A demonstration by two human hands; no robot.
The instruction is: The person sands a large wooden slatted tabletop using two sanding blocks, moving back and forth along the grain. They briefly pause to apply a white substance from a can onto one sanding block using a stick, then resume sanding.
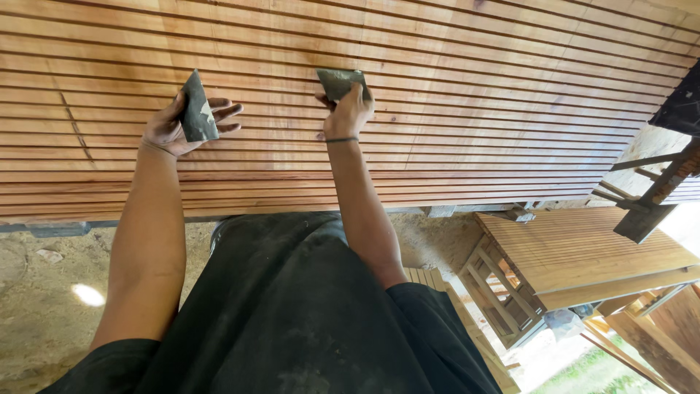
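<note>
The left hand (pixel 175 125) has its grip closed on a dark, folded piece of sandpaper (pixel 195 111), pinched between thumb and palm with the fingers spread out beyond it. The piece stands on edge, its pointed end rising above the grip, and its lower part lies against the slatted wooden panel (pixel 474 109). Off to the side of this grip, well apart, the right hand (pixel 348 113) holds a second dark sandpaper piece (pixel 340 82) with a tight grip. This piece sits just above the fingertips and lies flat against the panel. A thin dark band circles the wrist below that grip.

The panel is made of long reddish-brown slats with narrow dark grooves between them, and it runs past both grips on either side. Below the grips, past the panel's lower edge, the person's dark shirt (pixel 292 306) fills the near view. Further out from the right grip stands what looks like a smaller slatted wooden piece (pixel 583 252), though its shape is hard to make out, on a sandy floor (pixel 36 306).
</note>
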